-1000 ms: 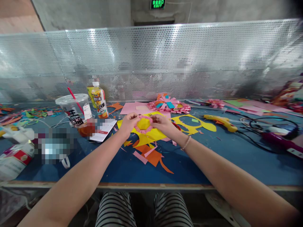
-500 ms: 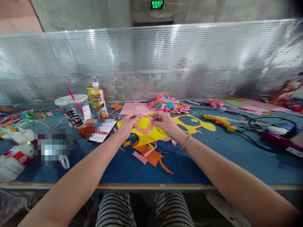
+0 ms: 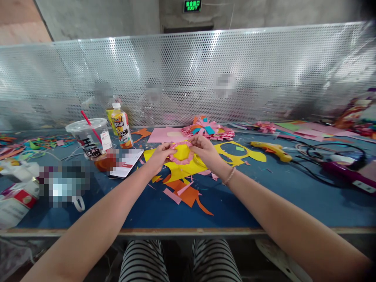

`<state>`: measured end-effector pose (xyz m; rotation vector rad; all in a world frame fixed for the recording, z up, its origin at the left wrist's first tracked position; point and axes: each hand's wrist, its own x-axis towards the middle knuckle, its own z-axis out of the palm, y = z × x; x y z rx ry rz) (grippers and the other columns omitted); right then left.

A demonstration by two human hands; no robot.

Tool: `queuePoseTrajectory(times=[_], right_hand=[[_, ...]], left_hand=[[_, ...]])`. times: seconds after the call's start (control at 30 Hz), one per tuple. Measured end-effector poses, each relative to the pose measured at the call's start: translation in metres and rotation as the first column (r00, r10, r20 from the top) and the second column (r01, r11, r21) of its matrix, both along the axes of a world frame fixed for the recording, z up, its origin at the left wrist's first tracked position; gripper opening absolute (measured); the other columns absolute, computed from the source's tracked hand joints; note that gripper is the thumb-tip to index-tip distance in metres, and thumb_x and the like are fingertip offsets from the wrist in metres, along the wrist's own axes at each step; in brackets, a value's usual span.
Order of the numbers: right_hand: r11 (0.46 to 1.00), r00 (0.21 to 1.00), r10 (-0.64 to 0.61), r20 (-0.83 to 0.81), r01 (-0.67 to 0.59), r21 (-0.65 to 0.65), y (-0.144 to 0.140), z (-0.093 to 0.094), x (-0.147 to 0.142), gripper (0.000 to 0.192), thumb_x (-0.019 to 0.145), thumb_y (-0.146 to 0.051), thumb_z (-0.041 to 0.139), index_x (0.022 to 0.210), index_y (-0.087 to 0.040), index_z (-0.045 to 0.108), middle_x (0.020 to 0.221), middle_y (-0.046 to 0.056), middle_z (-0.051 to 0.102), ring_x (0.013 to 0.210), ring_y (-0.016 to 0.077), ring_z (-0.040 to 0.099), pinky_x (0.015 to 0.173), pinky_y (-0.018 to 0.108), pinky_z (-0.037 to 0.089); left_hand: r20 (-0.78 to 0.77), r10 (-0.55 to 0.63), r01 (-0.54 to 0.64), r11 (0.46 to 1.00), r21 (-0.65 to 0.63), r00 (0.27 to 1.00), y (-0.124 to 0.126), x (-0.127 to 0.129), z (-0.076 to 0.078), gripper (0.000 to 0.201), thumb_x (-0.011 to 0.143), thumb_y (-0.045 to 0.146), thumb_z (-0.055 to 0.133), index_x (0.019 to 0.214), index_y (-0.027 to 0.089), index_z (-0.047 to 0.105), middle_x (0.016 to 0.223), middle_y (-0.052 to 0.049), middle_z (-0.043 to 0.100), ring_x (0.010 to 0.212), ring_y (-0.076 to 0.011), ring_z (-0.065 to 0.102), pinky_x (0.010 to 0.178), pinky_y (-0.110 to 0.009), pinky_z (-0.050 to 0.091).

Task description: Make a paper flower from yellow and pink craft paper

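Between my two hands is a paper flower (image 3: 182,152) with a yellow middle and a pink frilled rim. My left hand (image 3: 162,156) pinches its left edge, and the fingers of my right hand (image 3: 202,149) close on its upper right edge. Just beneath it lies a cut sheet of yellow paper (image 3: 179,174). To the right rests another yellow sheet (image 3: 225,150) with a large round hole. Nearer to me are orange paper scraps (image 3: 188,194) and pink strips (image 3: 172,196).
A lidded cup with a red straw (image 3: 91,135), a drink bottle (image 3: 122,127) and a booklet (image 3: 127,162) stand or lie at left. Pink frilled flowers (image 3: 207,129) lie behind my hands. At right are a yellow glue gun (image 3: 273,150), a purple tool (image 3: 343,176) and black cables.
The flower has shifted very slightly right and its yellow middle shows more fully. Both hands keep their hold at its edges. The whole view has moved a little.
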<state>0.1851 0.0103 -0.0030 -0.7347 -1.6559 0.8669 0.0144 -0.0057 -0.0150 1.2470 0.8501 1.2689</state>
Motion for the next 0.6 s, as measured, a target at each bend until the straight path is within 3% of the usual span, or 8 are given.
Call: queuePoseTrajectory(times=[0.13, 0.33, 0.5, 0.6], right_hand=[[1.0, 0.998, 0.006, -0.056, -0.007, -0.011, -0.003, 0.005, 0.003, 0.015, 0.065, -0.013, 0.057, 0.078, -0.018, 0.051, 0.067, -0.004, 0.047, 0.061, 0.0074, 0.045, 0.056, 0.022, 0.037], [0.95, 0.964, 0.203, -0.171, -0.237, -0.203, -0.009, 0.012, 0.005, 0.019, 0.064, -0.014, 0.062, 0.077, -0.019, 0.05, 0.06, -0.007, 0.045, 0.049, 0.0044, 0.043, 0.048, 0.02, 0.035], [0.919, 0.949, 0.207, -0.237, -0.272, -0.287, -0.011, 0.013, 0.005, 0.023, 0.063, -0.018, 0.068, 0.079, -0.019, 0.051, 0.064, -0.007, 0.049, 0.053, 0.0043, 0.047, 0.048, 0.018, 0.037], [0.914, 0.929, 0.207, -0.306, -0.295, -0.279, -0.007, 0.01, 0.005, 0.025, 0.062, -0.022, 0.071, 0.079, -0.02, 0.053, 0.067, -0.005, 0.051, 0.058, 0.0051, 0.049, 0.051, 0.017, 0.04]], left_hand=[[-0.035, -0.081, 0.08, 0.996, -0.024, 0.996, -0.004, 0.002, 0.003, 0.029, 0.057, 0.022, 0.068, 0.084, 0.016, 0.059, 0.078, -0.001, 0.06, 0.061, -0.0078, 0.054, 0.055, -0.02, 0.045], [-0.126, -0.086, 0.084, 0.996, -0.016, 0.988, -0.004, 0.002, 0.0, 0.039, 0.056, 0.025, 0.071, 0.093, 0.015, 0.06, 0.078, -0.004, 0.063, 0.059, -0.009, 0.056, 0.052, -0.021, 0.046], [-0.296, -0.14, 0.171, 0.982, 0.08, 0.945, -0.011, 0.004, 0.002, 0.04, 0.058, 0.033, 0.071, 0.09, 0.012, 0.061, 0.078, -0.005, 0.063, 0.058, -0.0095, 0.055, 0.053, -0.023, 0.048], [-0.406, -0.045, 0.148, 0.963, 0.227, 0.913, -0.018, 0.007, 0.008, 0.043, 0.058, 0.035, 0.071, 0.093, 0.013, 0.059, 0.08, -0.005, 0.063, 0.062, -0.0109, 0.055, 0.058, -0.025, 0.048]])
